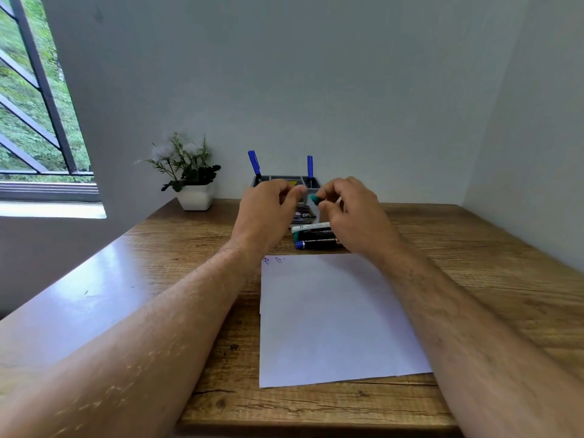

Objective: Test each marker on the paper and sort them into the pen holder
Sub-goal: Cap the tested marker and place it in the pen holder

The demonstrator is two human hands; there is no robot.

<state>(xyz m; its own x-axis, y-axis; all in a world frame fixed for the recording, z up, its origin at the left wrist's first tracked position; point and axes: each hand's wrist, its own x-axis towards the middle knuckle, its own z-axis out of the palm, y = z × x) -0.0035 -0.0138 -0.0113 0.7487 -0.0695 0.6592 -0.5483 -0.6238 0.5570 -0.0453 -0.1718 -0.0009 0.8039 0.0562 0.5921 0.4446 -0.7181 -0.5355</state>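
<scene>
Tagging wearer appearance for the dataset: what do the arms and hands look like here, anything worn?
Two bare forearms reach in from the bottom corners of the head view. No sleeves show up to the frame edge. The left hand and right hand wear no gloves, and no watch, bracelet or ring is visible. Both forearms have visible hair. No cables, markers or tags show on either arm.
</scene>
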